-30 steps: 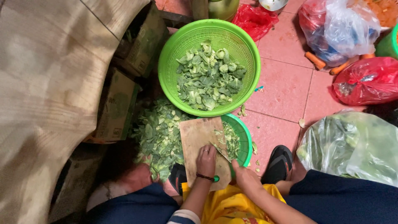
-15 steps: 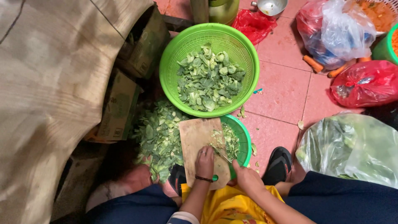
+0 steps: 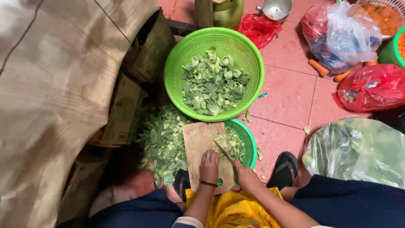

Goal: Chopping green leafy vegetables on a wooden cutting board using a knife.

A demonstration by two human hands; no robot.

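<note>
The left hand lies flat on the cutting board, gripping nothing; the right hand is closed around the knife, its blade by the chopped greens at the board's right edge. Against the earlier frames both hands sit much as before, with the big green basket beyond the board unchanged
</note>
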